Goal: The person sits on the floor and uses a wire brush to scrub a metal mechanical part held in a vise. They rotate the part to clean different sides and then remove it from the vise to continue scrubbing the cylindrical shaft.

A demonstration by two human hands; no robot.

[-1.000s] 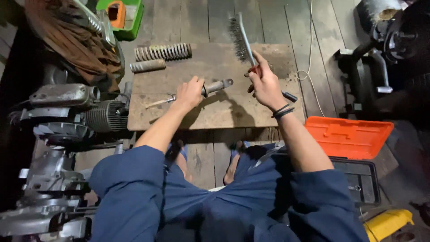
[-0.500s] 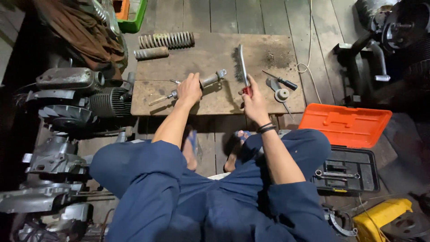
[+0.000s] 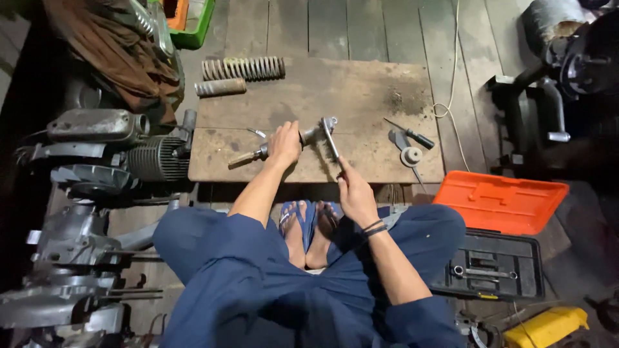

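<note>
On the bench (image 3: 361, 84) | left hand (image 3: 284, 143) grips damper (image 3: 303, 136); right hand (image 3: 353, 193) fingers closed on wire brush (image 3: 330, 139), bristles at its eye | spring (image 3: 244, 67) off; brushing underway

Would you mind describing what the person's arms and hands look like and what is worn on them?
Both forearms are bare, with dark blue sleeves pushed up above the elbows. The left hand wears nothing. The right hand is gloveless too, with thin dark bands around its wrist.

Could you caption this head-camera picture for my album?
Seated over a wooden board, left hand grips a metal shaft while right hand brushes it with a wire brush.
</note>
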